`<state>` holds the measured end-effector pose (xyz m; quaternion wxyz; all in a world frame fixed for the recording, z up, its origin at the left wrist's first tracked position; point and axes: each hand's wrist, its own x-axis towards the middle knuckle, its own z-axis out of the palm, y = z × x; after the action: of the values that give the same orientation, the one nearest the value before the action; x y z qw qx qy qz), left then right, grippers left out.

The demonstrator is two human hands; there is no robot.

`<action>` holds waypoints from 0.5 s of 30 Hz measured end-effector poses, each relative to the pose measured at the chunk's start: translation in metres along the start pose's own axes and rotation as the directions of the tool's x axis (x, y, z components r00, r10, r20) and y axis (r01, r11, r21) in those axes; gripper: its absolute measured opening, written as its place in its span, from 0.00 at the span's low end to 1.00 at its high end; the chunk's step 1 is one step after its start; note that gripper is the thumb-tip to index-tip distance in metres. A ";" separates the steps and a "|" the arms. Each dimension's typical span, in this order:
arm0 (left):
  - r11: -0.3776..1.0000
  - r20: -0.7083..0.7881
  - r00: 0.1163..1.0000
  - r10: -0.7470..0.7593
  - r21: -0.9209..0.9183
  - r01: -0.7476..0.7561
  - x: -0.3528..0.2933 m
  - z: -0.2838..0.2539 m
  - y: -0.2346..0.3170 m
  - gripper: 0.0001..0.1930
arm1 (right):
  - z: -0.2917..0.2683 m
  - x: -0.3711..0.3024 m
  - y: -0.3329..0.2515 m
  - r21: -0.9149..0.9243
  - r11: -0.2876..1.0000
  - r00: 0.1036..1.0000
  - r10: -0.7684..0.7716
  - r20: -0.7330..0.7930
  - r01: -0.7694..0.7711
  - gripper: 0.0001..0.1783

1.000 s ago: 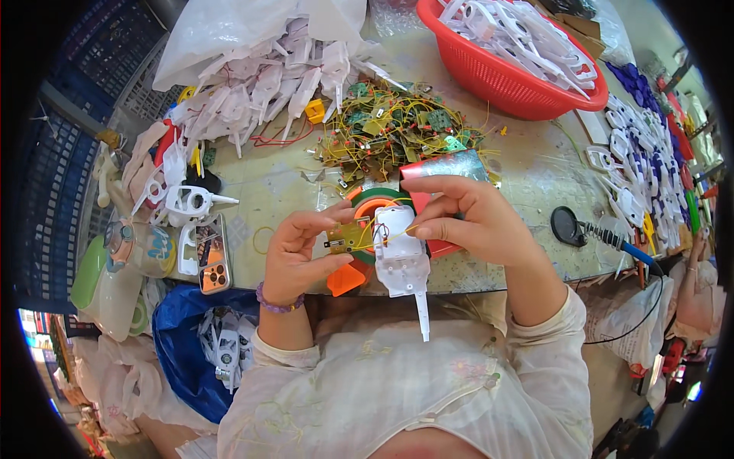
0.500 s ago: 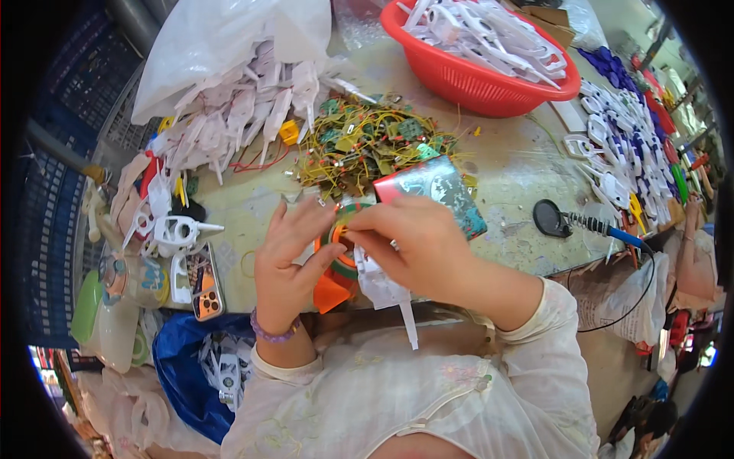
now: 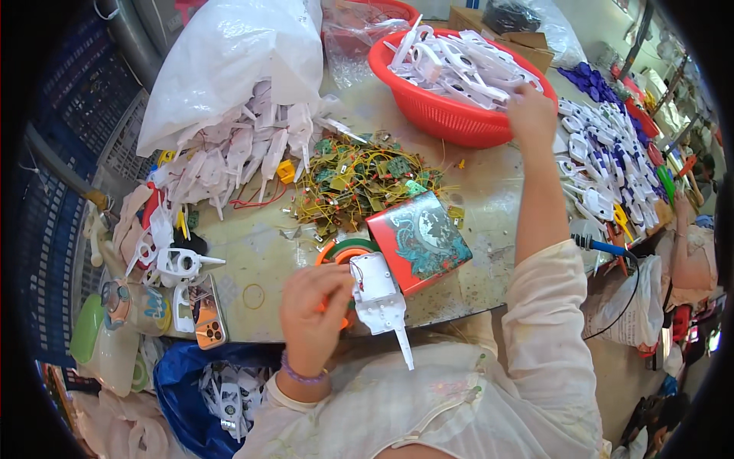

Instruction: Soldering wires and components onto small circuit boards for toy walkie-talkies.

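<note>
A white plastic housing (image 3: pixel 376 284) with a long narrow tip lies near the table's front edge, its hollow side up and a thin dark red wire inside. My left hand (image 3: pixel 312 312) is beside its left edge with curled fingers pinched together; what they hold, if anything, is hidden. Partly beneath the housing are orange and green rings (image 3: pixel 348 249), like tape rolls. Stretched out to the far right, my right hand (image 3: pixel 531 115) is at the rim of a red plastic basket (image 3: pixel 451 115), touching the heaped white plastic frames (image 3: pixel 459 65). Its fingertips are blurred and partly hidden.
A red and teal box (image 3: pixel 420 243) stands right of the housing. Behind it lies a pile of wired circuit boards (image 3: pixel 367 183). White housings (image 3: pixel 252 145) spill from a plastic bag (image 3: pixel 229 69). A blue-handled soldering iron (image 3: pixel 612 248) and rows of white parts (image 3: pixel 612 145) lie right.
My right hand has left the housing and reached out to the red basket. My left hand has shifted slightly down and right, its fingers curling in. The housing now shows fully.
</note>
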<state>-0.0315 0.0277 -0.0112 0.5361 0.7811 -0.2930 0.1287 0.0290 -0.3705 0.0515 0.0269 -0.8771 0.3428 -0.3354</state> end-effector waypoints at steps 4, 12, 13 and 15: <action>0.985 0.008 0.987 0.158 0.075 -0.158 -0.022 0.016 0.015 0.13 | 0.022 0.020 0.035 -0.057 0.990 0.989 0.136 0.053 -0.133 0.15; 0.925 -0.084 0.935 0.344 0.204 -0.322 -0.032 0.026 -0.009 0.14 | 0.003 0.013 0.015 0.322 0.926 0.951 -0.101 -0.292 0.197 0.14; 0.922 -0.093 0.930 0.356 0.196 -0.333 -0.030 0.025 -0.012 0.14 | 0.001 0.012 0.017 0.333 0.928 0.958 -0.071 -0.277 0.165 0.14; 0.926 -0.080 0.928 0.363 0.144 -0.350 -0.021 0.024 -0.020 0.14 | -0.007 0.013 0.025 0.345 0.934 0.971 -0.015 -0.238 0.099 0.16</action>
<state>-0.0391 0.0180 -0.0472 0.4675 0.7395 -0.3927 0.2834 0.0170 -0.3963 0.0574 0.1344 -0.8225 0.2518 -0.4919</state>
